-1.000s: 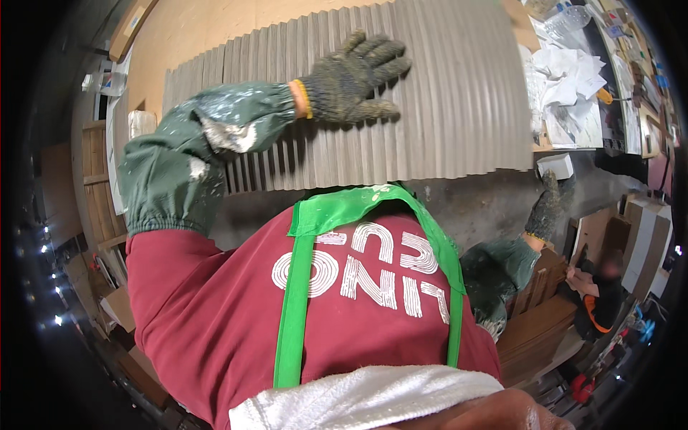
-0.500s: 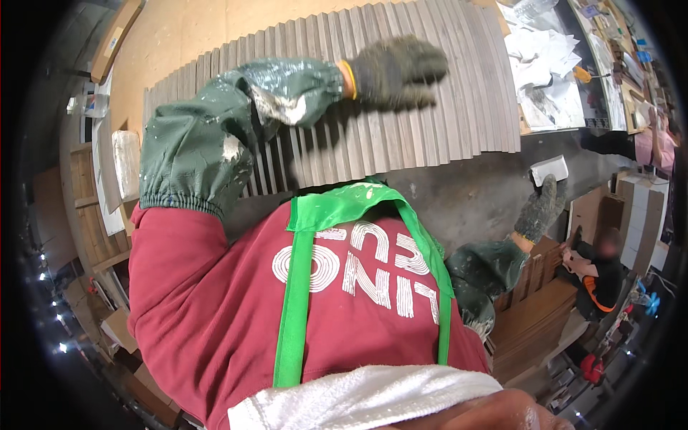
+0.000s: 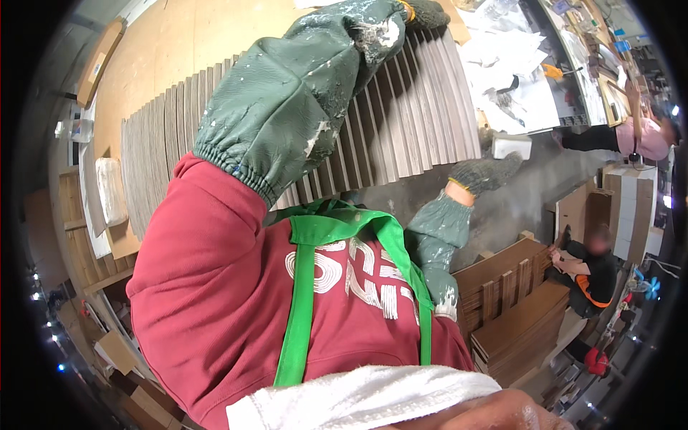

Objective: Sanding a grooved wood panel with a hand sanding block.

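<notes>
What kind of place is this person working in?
Most likely a workshop or small packing factory. A long row of overlapped grey boards lies fanned across a plywood bench, brown cardboard stacks stand on the floor, and another worker crouches beside them.

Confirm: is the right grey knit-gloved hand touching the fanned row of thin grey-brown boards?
Apart. The head view shows the right hand hanging below the boards' near edge, with grey floor visible between them.

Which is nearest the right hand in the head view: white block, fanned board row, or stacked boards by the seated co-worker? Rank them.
From the right hand:
1. White block, just above it.
2. Fanned board row, to its left.
3. Stacked boards, lower right, farthest.
</notes>
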A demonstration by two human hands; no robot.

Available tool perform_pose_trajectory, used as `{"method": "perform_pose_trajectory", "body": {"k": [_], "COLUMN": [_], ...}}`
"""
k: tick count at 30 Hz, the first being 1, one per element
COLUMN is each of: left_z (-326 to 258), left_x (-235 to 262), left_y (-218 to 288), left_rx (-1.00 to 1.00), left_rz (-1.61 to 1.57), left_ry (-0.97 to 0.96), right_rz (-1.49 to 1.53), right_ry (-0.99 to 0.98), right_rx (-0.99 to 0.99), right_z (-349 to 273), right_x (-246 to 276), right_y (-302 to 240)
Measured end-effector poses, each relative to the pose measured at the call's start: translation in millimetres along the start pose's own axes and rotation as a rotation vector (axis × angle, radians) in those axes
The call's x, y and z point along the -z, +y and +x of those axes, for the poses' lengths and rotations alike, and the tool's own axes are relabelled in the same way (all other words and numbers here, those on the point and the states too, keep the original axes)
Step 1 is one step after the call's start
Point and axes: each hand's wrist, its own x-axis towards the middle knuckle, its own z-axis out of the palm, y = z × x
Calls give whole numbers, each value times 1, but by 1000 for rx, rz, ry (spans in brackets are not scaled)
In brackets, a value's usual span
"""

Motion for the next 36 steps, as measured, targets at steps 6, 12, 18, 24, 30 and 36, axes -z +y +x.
{"method": "perform_pose_trajectory", "body": {"k": [6, 12, 18, 24, 30, 36], "left_z": [22, 16, -17, -137, -152, -148], "left_x": [-12, -6, 2, -8, 7, -6], "left_y": [-1, 13, 46, 132, 125, 135], "left_rx": [66, 101, -216, -615, -580, -541], "left_rz": [35, 65, 334, -23, -59, -155], "left_ry": [29, 67, 370, 77, 44, 198], "right_rz": [-6, -17, -106, 295, 270, 13], "right_ry": [-50, -25, -104, -52, -106, -310], "right_rx": [-21, 22, 188, -337, -319, 40], "right_z": [15, 17, 36, 38, 60, 49], "right_x": [-18, -7, -28, -79, -26, -3], "right_y": [17, 22, 79, -28, -63, -96]}}
